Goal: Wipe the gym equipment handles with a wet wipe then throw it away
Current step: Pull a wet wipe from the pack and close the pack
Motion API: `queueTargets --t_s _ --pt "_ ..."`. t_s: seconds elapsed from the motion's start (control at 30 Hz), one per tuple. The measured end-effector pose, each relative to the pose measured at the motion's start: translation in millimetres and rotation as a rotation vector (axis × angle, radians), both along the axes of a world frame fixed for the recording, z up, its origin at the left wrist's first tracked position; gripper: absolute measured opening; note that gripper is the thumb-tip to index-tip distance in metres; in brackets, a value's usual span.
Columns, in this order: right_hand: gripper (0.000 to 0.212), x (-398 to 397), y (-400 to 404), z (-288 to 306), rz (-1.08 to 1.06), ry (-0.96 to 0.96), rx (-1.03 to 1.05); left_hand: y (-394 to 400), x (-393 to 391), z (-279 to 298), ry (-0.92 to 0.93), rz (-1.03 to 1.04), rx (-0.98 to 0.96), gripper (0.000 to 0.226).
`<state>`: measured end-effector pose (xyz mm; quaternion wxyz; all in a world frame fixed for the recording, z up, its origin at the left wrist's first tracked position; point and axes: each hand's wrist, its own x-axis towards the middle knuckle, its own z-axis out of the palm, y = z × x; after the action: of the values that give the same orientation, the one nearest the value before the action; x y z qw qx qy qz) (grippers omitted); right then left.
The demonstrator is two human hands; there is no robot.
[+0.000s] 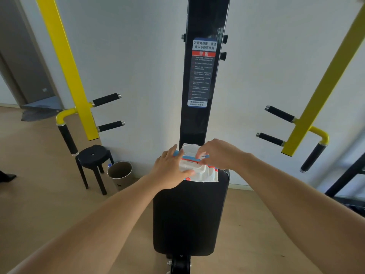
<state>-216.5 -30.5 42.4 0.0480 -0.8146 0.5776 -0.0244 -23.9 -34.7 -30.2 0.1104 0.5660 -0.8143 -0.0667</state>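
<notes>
A white, blue and red wet-wipe pack lies on the far end of the black padded seat, its white flip lid standing open. My left hand lies flat on the pack's left side and holds it down. My right hand pinches at the pack's opening with curled fingertips; what they hold is hidden. Black foam handles stick out from the yellow left arm and from the yellow right arm.
A round metal bin stands open on the wooden floor left of the seat, beside a black stool. The black upright post with a warning label rises behind the seat. A dark frame stands at the right edge.
</notes>
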Motion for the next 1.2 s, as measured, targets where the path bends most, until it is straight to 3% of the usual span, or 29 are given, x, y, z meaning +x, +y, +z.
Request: queueTargets --t_s 0.37,0.67,0.8,1.03,1.2 --pt "0.022 35 10 18 0.25 0.594 -0.153 3 1 -10 0.039 -0.028 -0.053 0.096" --pt "0.02 16 15 12 0.468 0.797 -0.26 1 -1 -17 0.093 -0.007 -0.025 0.094" --pt "0.027 9 12 14 0.535 0.738 -0.25 1 -2 -16 0.111 -0.031 -0.047 0.082" --pt "0.025 7 3 0 0.358 0.451 -0.227 1 -4 -7 0.229 -0.027 -0.028 0.069" --pt "0.028 11 -12 4 0.24 0.133 -0.396 -3 -7 -8 0.295 0.003 -0.04 0.07"
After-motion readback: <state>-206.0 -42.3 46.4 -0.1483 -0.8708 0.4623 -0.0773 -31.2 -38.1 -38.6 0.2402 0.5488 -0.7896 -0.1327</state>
